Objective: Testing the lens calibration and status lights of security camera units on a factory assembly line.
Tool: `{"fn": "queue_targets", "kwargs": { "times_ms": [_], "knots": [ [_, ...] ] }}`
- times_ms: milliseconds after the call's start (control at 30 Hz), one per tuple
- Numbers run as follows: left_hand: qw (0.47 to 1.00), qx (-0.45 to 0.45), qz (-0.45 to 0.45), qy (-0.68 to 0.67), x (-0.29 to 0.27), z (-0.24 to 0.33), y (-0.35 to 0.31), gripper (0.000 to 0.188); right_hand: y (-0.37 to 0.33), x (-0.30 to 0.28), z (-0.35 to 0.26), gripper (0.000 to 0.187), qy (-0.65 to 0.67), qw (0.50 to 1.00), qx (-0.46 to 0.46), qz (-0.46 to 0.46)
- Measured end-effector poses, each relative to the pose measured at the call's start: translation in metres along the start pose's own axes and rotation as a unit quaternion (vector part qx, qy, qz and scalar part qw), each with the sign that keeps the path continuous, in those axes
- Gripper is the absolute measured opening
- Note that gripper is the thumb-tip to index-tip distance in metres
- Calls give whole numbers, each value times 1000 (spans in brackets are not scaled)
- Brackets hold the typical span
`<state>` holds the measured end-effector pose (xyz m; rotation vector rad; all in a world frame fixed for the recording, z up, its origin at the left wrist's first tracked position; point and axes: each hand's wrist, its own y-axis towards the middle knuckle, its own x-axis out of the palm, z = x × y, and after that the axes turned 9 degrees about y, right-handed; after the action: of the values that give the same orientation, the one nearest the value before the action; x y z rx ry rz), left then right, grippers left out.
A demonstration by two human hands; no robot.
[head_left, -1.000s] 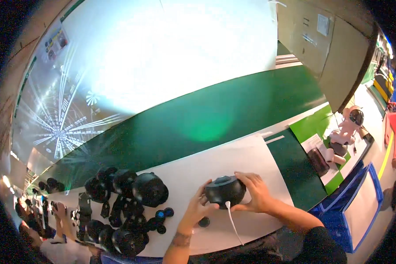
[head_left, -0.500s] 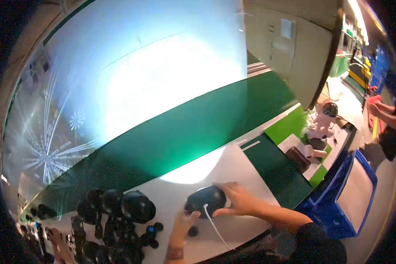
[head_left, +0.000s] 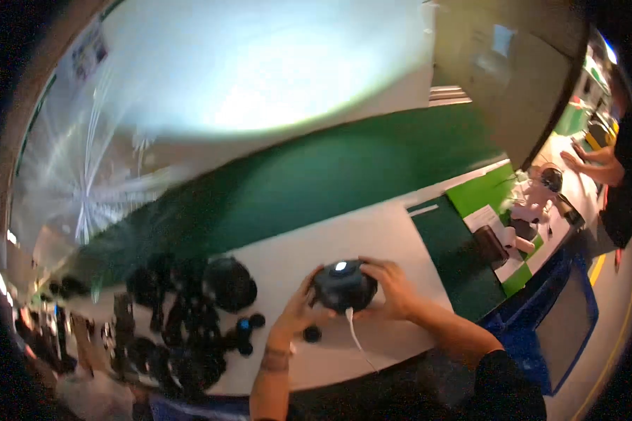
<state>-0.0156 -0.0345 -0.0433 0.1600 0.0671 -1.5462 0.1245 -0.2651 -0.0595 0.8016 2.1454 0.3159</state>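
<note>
A rounded black lamp (head_left: pixel 345 290) with a lit window on its upper side is held between my two hands over the white worktop (head_left: pixel 281 252). A white cable (head_left: pixel 356 335) comes out of its near side and runs down toward the table's front edge. My left hand (head_left: pixel 297 310) wraps its left side, and my right hand (head_left: pixel 396 289) grips its right side with the fingers over the top. Beside my left wrist a small round black piece (head_left: pixel 312 334) lies on the worktop. A broad bright patch of light covers the white screen (head_left: pixel 189 42) in front.
Several black round lamps and jointed parts (head_left: pixel 182 337) crowd the worktop to the left. At the right are a green board (head_left: pixel 477 193), a brown case (head_left: pixel 491 244), pink-white items (head_left: pixel 530 207) and a blue bin (head_left: pixel 569 316). A co-worker (head_left: pixel 600 168) stands at the far right.
The lamp has tilted in my hands, so its lit window now shows. The light has left the near worktop, and the patch on the screen now has a curved lower edge. The view has shifted.
</note>
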Motion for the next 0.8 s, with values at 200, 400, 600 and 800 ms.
{"fn": "queue_targets", "kwargs": {
  "times_ms": [200,400,600,800],
  "knots": [
    [997,40,61,5,-19,-4,-2,91,22,-20,-9,98,-10,999,-37,39],
    [989,40,131,61,-1,-9,-20,83,26,-4,-18,99,-15,999,-47,0],
    [987,-100,122,34,14,9,-10,78,20,-13,-14,100,-19,999,-12,-22],
    [945,-21,248,211,7,9,-56,73,15,-4,-3,106,43,999,-18,15]
  ]
}}
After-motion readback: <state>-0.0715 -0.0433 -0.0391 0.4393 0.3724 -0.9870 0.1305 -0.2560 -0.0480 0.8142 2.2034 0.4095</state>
